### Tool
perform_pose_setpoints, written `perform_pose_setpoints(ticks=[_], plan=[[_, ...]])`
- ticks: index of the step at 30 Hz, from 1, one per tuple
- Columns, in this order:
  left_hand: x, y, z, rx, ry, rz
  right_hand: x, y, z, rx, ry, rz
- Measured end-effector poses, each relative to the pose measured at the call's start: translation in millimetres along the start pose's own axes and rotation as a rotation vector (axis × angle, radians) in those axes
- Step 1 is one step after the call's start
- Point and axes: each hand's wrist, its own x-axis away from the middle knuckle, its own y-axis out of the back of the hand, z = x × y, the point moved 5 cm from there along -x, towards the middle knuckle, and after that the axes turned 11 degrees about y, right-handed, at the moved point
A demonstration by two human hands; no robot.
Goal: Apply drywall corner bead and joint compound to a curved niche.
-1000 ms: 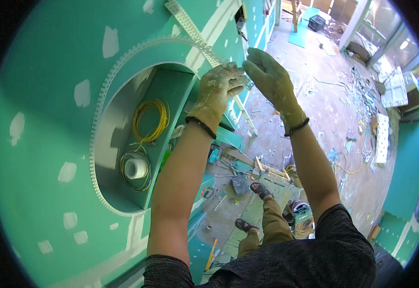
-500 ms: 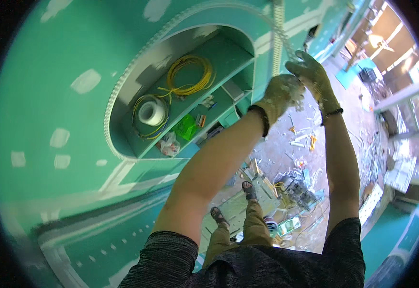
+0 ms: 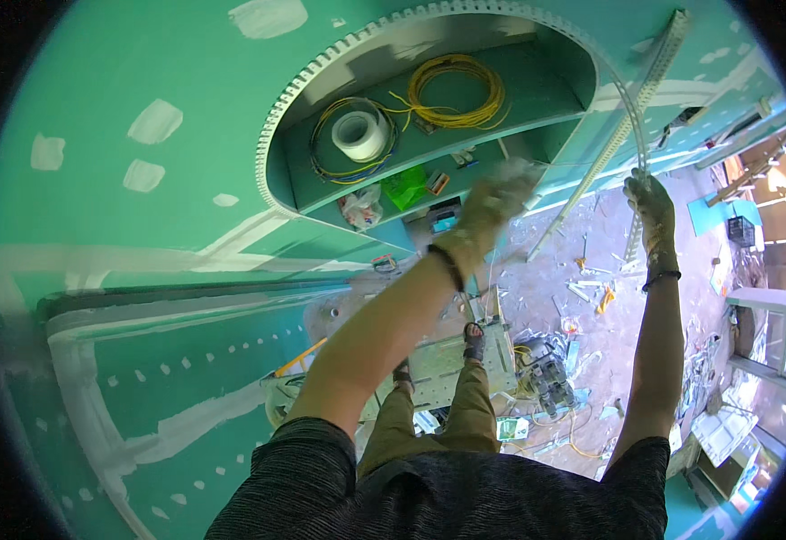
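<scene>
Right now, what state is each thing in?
Toothed strip, bent into an arch
Right hand, gloved, closed on that strip
Left hand, gloved, raised, blurred, grip unclear
Perforated strip, straight, slanting
Yellow cable, coiled
White roll, hollow core showing
Green bag, crumpled

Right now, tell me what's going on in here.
Someone's gloved right hand holds a white toothed strip, which curves around a niche in the green wall. The left hand, in front of the niche, is too blurred to tell whether it holds anything. A yellow cable coil and a white roll sit on the upper shelf.
</scene>
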Motion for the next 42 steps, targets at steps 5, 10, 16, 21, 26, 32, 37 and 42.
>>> perform_pose_setpoints(ticks=[5, 10, 16, 21, 26, 32, 37, 42], plan=[[94, 80, -107, 0.09, -0.316, -0.261, -2, -4, -66, -0.032, 0.043, -0.03], [115, 134, -173, 0.252, -0.464, -0.334, -2, -48, -93, -0.063, 0.033, -0.051], [127, 153, -197, 0.548, -0.413, -0.342, -20, -70, -103, 0.146, 0.087, 0.026], [118, 168, -198, 0.707, -0.43, -0.375, -63, -65, -118, 0.67, 0.146, 0.011], [107, 161, -201, 0.78, -0.454, -0.322, -77, -47, -113, 0.477, 0.175, -0.045], [115, 169, -201, 0.779, -0.467, -0.416, -53, -121, 19, 0.57, 0.323, 0.035], [109, 165, -197, 0.79, -0.452, -0.376, -57, -153, 67, 0.462, 0.437, 0.024], [113, 163, -200, 0.776, -0.44, -0.327, -51, -169, 71, 0.451, 0.563, -0.003]])
